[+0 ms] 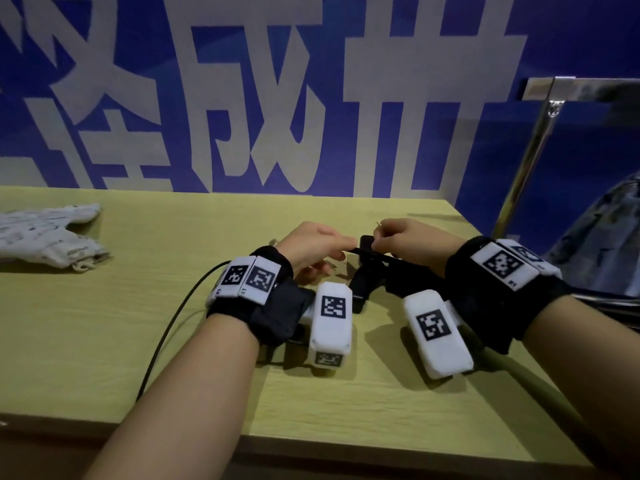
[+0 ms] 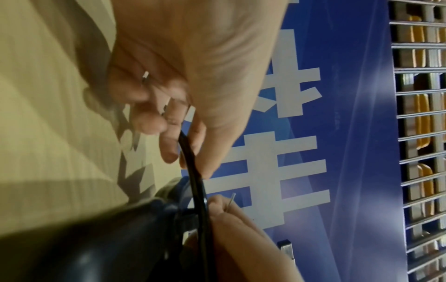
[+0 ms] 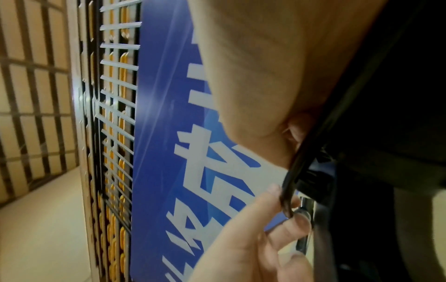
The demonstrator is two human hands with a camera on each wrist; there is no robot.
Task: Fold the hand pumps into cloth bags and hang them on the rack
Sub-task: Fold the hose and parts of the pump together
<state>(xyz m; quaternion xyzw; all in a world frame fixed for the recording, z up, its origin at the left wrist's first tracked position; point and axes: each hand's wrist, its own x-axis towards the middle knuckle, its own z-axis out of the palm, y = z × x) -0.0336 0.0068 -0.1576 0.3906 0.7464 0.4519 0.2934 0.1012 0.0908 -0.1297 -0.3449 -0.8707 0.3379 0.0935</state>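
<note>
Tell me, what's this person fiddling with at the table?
A person is working on a black hand pump lying on the yellow-green wooden table. The left hand pinches the pump's thin black hose, and the right hand grips the same hose further along. A pale printed cloth bag lies untouched at the table's far left.

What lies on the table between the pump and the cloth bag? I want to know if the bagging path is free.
Nothing visible does. Both the left hand and right hand already hold the black hand pump at mid-table, and only bare table separates it from the cloth bag at the far left.
</note>
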